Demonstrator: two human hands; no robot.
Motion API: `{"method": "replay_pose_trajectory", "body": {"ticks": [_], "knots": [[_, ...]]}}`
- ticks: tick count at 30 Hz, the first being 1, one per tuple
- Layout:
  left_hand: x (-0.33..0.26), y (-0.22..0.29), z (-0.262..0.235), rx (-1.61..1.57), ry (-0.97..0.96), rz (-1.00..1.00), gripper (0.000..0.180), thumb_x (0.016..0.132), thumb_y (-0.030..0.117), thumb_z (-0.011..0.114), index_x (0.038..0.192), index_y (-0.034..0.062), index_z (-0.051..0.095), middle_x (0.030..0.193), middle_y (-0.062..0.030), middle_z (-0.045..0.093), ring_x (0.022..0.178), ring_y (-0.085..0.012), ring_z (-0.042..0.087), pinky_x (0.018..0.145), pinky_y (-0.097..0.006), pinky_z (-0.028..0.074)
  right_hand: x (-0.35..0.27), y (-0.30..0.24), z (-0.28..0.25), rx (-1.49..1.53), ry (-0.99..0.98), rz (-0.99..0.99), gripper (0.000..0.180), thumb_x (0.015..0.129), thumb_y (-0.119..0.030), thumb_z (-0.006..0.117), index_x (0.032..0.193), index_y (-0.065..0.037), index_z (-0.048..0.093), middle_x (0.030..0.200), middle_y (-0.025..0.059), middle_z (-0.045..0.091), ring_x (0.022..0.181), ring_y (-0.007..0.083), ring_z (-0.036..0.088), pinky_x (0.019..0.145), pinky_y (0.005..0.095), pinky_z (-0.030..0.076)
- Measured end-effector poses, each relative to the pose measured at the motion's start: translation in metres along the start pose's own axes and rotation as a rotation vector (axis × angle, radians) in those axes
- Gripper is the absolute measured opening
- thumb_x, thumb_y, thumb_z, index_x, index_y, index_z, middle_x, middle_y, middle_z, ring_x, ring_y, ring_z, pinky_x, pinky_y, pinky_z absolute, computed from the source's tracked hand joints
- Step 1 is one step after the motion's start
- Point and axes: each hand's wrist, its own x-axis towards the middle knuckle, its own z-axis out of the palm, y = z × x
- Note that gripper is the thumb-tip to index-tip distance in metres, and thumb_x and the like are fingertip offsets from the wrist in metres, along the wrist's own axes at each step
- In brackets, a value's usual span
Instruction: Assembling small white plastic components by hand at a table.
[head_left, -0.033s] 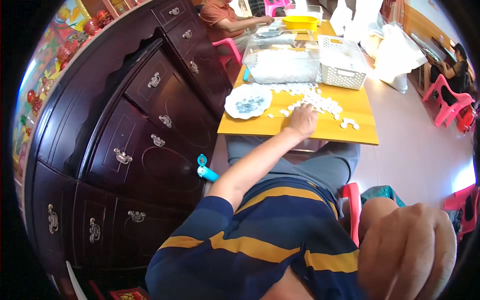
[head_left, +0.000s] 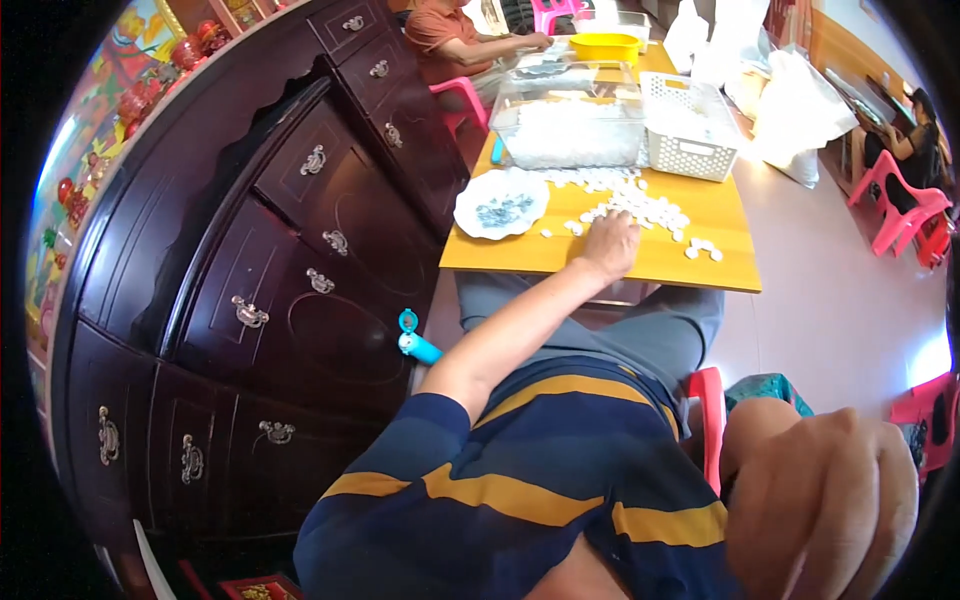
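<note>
Nearest, at lower right of the frame, our right hand (head_left: 825, 505) hangs curled, its grip closed on nothing we can see; up the middle our left hand (head_left: 610, 245) lies palm down on the yellow bench (head_left: 600, 262), grip hidden; the small white pieces (head_left: 640, 208) lie just beyond its fingertips, spread leftward-to-right; farther, a white plate (head_left: 500, 205), clear tub (head_left: 570, 125), white basket (head_left: 690, 130).

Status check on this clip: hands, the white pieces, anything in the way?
Left hand flat on white pieces on yellow table. Right hand close to camera, fingers curled, grip unclear. White plate beside pile; nothing blocking.
</note>
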Motion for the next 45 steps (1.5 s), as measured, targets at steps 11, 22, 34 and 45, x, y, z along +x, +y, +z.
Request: {"method": "replay_pose_trajectory", "body": {"ticks": [11,22,34,45], "knots": [[-0.034,0.021,-0.029,-0.091,-0.003,0.057,0.017,0.084,0.022,0.065,0.081,0.0058,0.065,0.088,-0.0122,0.061,0.091,-0.0316,0.060,0.077,-0.045,0.049,-0.052,0.058,-0.025,-0.739,1.119,-0.130,0.008,0.085,-0.007,0.066,0.084,-0.003,0.059,0.081,0.0023,0.059,0.071,0.0137,0.056,0.063,0.0238,0.044],[-0.056,0.022,-0.036,-0.165,0.032,0.094,0.011,0.078,0.015,0.073,0.086,0.0083,0.069,0.086,-0.0068,0.060,0.084,-0.0256,0.062,0.072,-0.039,0.051,-0.203,0.194,-0.217,-1.707,1.183,0.843,0.016,0.083,-0.021,0.069,0.089,-0.008,0.075,0.084,0.0148,0.071,0.075,0.0301,0.070,0.068,0.0399,0.055],[-0.053,0.025,-0.034,-0.196,0.075,0.088,0.008,0.082,0.013,0.065,0.081,0.0060,0.062,0.083,-0.0101,0.059,0.082,-0.0282,0.062,0.072,-0.041,0.052,-0.218,0.212,-0.232,-1.873,1.026,1.020,0.021,0.083,-0.027,0.067,0.090,-0.009,0.075,0.092,0.0169,0.070,0.083,0.0361,0.069,0.073,0.0452,0.056],[-0.063,0.020,-0.051,-0.646,0.186,-0.282,0.005,0.085,0.005,0.061,0.086,0.0013,0.059,0.081,-0.0159,0.064,0.077,-0.0340,0.064,0.069,-0.041,0.051,-0.208,0.203,-0.206,-1.709,1.112,0.823,0.017,0.086,-0.020,0.064,0.086,-0.004,0.070,0.081,0.0176,0.070,0.076,0.0350,0.070,0.070,0.0439,0.055]]}}
